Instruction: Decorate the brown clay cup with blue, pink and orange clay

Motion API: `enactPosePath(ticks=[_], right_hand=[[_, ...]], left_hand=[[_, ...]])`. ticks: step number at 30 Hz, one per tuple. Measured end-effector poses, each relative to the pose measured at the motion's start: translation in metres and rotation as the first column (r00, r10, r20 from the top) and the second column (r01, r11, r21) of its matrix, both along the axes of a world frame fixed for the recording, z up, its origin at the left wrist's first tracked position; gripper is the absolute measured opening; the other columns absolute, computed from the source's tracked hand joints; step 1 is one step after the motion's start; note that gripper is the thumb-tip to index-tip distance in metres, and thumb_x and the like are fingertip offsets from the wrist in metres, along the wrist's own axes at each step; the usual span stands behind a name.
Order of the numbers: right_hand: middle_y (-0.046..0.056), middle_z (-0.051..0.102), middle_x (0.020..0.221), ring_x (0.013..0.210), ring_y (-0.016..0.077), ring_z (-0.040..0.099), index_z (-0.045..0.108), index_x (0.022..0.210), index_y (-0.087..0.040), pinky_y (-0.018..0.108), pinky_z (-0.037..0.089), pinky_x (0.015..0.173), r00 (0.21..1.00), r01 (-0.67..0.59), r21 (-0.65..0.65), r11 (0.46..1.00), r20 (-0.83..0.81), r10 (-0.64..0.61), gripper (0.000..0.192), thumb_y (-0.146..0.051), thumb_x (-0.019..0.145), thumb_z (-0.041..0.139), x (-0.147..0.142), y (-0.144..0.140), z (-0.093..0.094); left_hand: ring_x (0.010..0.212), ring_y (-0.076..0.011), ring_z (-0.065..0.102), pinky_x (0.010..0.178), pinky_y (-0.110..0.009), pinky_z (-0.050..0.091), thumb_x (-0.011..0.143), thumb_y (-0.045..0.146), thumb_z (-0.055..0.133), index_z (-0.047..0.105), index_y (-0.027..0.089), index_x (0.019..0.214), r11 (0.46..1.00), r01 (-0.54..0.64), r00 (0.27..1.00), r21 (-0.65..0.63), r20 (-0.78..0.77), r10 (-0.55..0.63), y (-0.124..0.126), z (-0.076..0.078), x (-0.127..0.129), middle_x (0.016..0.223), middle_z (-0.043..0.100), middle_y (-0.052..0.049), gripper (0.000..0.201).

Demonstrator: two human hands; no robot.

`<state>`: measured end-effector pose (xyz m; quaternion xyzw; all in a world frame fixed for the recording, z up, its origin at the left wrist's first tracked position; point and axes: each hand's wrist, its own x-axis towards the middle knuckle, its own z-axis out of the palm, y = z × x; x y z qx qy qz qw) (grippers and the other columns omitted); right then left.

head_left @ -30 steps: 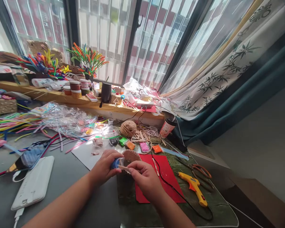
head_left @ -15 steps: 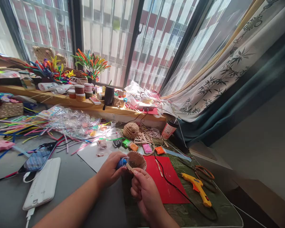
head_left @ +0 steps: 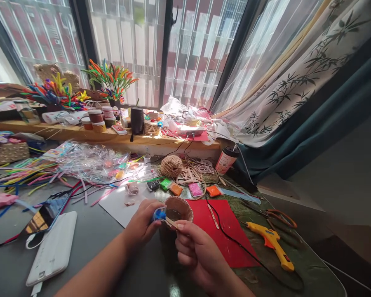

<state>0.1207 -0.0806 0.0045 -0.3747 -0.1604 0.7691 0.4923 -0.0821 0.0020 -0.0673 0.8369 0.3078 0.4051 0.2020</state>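
My left hand (head_left: 142, 225) grips a small packet of blue clay (head_left: 158, 214) just above the grey table. My right hand (head_left: 194, 251) pinches a thin wooden stick (head_left: 172, 223) whose tip pokes at the blue packet. Right behind both hands stands a small brown woven cup (head_left: 178, 207), touching the edge of a red sheet (head_left: 225, 231).
A yellow glue gun (head_left: 271, 243) with a black cord lies right of the red sheet, orange-handled scissors (head_left: 282, 217) beyond it. A twine ball (head_left: 171, 166), coloured clay packets (head_left: 195, 189), a white power bank (head_left: 53, 249), a phone (head_left: 43, 214) and pipe cleaners (head_left: 21, 173) crowd the table.
The view has shifted slightly. My right hand has dropped lower and turned, keeping the stick against the blue packet. My left hand stays on the packet.
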Motion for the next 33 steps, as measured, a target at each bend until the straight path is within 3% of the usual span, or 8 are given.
enactPosePath(ticks=[4, 9, 13, 16, 20, 25, 29, 33], right_hand=[[-0.015, 0.032, 0.049, 0.046, 0.0034, 0.011, 0.071, 0.08, -0.016, 0.015, 0.014, 0.037, 0.989, 0.139, 0.041, 0.989, -0.046, -0.137, 0.042, -0.038, 0.062, 0.103, 0.015, 0.001, 0.007], [-0.012, 0.04, 0.053, 0.048, 0.0053, 0.021, 0.076, 0.087, -0.017, 0.016, 0.022, 0.039, 0.955, 0.294, 0.152, 0.944, -0.011, -0.296, 0.042, -0.039, 0.066, 0.104, 0.046, 0.001, 0.007], [-0.007, 0.053, 0.056, 0.05, 0.0081, 0.036, 0.078, 0.091, -0.018, 0.019, 0.033, 0.043, 0.926, 0.367, 0.21, 0.906, 0.008, -0.377, 0.038, -0.039, 0.07, 0.103, 0.065, -0.008, -0.011], [-0.004, 0.06, 0.062, 0.055, 0.0094, 0.046, 0.08, 0.092, -0.018, 0.02, 0.04, 0.048, 0.933, 0.359, 0.188, 0.914, -0.047, -0.356, 0.037, -0.037, 0.071, 0.104, 0.074, -0.013, -0.028], [-0.003, 0.067, 0.072, 0.063, 0.0102, 0.055, 0.082, 0.092, -0.019, 0.019, 0.044, 0.052, 0.918, 0.391, 0.11, 0.914, -0.124, -0.378, 0.04, -0.036, 0.066, 0.107, 0.086, -0.013, -0.048], [-0.002, 0.07, 0.076, 0.067, 0.0115, 0.059, 0.081, 0.086, -0.02, 0.021, 0.047, 0.056, 0.921, 0.367, 0.086, 0.926, -0.175, -0.348, 0.038, -0.033, 0.064, 0.108, 0.096, -0.006, -0.065], [-0.004, 0.069, 0.068, 0.061, 0.0119, 0.057, 0.08, 0.088, -0.023, 0.023, 0.047, 0.058, 0.93, 0.332, 0.078, 0.94, -0.191, -0.313, 0.037, -0.032, 0.066, 0.108, 0.098, -0.005, -0.078], [-0.003, 0.066, 0.063, 0.056, 0.0121, 0.054, 0.081, 0.096, -0.02, 0.025, 0.044, 0.057, 0.963, 0.258, 0.117, 0.959, -0.11, -0.246, 0.042, -0.047, 0.072, 0.102, 0.097, -0.007, -0.086]], left_hand=[[0.113, -0.0318, 0.068, 0.099, -0.045, 0.055, 0.108, 0.072, 0.026, 0.061, 0.021, 0.135, 0.983, -0.183, 0.983, -0.018, -0.024, 0.182, 0.004, -0.002, -0.003, 0.122, 0.071, -0.015, 0.067], [0.134, -0.0441, 0.056, 0.114, -0.066, 0.035, 0.101, 0.043, 0.058, 0.064, 0.019, 0.134, 0.874, -0.485, 0.863, -0.023, -0.176, 0.474, 0.025, -0.001, -0.006, 0.134, 0.069, -0.02, 0.041], [0.128, -0.0523, 0.056, 0.107, -0.076, 0.034, 0.091, 0.027, 0.058, 0.069, 0.012, 0.126, 0.823, -0.567, 0.791, -0.023, -0.295, 0.537, 0.036, -0.012, -0.006, 0.129, 0.07, -0.027, 0.04], [0.136, -0.0508, 0.053, 0.112, -0.075, 0.032, 0.089, 0.024, 0.058, 0.064, 0.013, 0.136, 0.858, -0.513, 0.816, 0.006, -0.307, 0.49, 0.035, -0.013, -0.005, 0.14, 0.065, -0.028, 0.05], [0.143, -0.0331, 0.056, 0.121, -0.052, 0.039, 0.096, 0.025, 0.051, 0.065, 0.024, 0.135, 0.981, -0.18, 0.942, 0.069, -0.274, 0.193, 0.023, 0.0, -0.003, 0.148, 0.067, -0.014, 0.042], [0.127, -0.0342, 0.068, 0.116, -0.047, 0.042, 0.087, 0.059, 0.081, 0.072, 0.029, 0.129, 0.984, 0.154, 0.961, 0.088, -0.243, -0.129, 0.008, 0.012, 0.012, 0.131, 0.08, -0.01, 0.053], [0.111, -0.0302, 0.073, 0.11, -0.045, 0.042, 0.083, 0.049, 0.092, 0.078, 0.029, 0.096, 0.989, 0.15, 0.976, -0.003, -0.159, -0.149, 0.005, 0.015, 0.026, 0.107, 0.083, -0.006, 0.028], [0.099, -0.0278, 0.071, 0.101, -0.042, 0.048, 0.081, 0.046, 0.094, 0.074, 0.026, 0.084, 0.993, 0.043, 0.999, -0.107, -0.004, -0.044, 0.008, 0.025, 0.026, 0.095, 0.08, -0.005, 0.029]])
